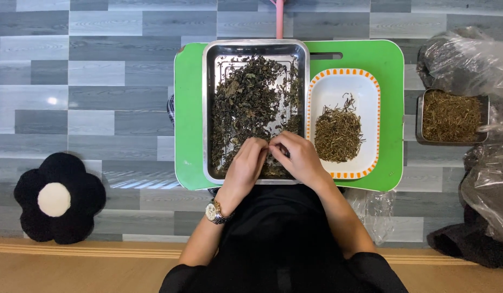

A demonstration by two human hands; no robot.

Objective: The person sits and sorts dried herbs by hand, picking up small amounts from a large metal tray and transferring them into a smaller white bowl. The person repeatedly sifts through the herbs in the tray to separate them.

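Observation:
My left hand (247,165) and my right hand (300,158) meet over the near end of a steel tray (208,108) filled with dark dried leaves (251,103). The fingertips of both hands pinch together at a small piece of the leaves; what exactly is between them is hidden. A watch sits on my left wrist (214,212). Right of the tray stands a white rectangular dish with an orange-dashed rim (371,108) that holds a pile of thin brown stems (338,133). Both containers rest on a green table top (387,59).
A black flower-shaped cushion with a white centre (59,198) lies on the grey plank floor at left. At right, a small steel tray of brown stems (452,116) sits among clear plastic bags of dark material (468,57). A pink pole (279,19) rises behind the table.

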